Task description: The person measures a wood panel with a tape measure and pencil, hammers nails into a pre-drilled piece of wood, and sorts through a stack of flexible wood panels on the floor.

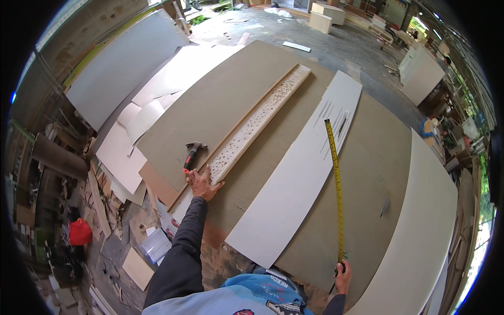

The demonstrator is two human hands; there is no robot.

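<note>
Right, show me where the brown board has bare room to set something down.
The board is bare between the speckled strip and white panel, beyond the hammer left of the strip, and between the tape measure and the far-right pale panel, barring one thin object. Crowded: the strip's near end, where the left hand rests beside the hammer.

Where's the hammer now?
Head view, left of centre: the hammer lies on the tan board, left of the speckled panel, just beyond the left hand.
</note>
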